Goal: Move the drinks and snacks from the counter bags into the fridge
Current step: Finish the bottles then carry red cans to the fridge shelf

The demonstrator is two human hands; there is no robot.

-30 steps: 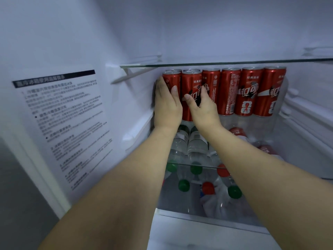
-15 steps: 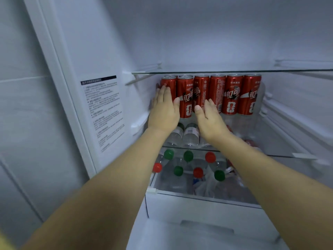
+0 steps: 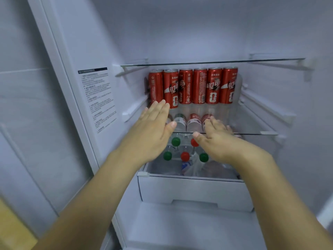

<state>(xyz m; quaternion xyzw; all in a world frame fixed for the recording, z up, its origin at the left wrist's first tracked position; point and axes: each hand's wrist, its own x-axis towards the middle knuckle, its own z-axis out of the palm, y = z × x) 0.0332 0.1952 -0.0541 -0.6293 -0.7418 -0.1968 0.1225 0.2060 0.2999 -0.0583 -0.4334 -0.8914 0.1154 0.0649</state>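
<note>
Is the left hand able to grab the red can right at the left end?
Probably yes. The left hand is open and empty, just below and in front of the leftmost red can, with nothing between them; the glass shelf above leaves room.

Six red cans (image 3: 200, 86), five bottle caps (image 3: 185, 156) showing
</note>
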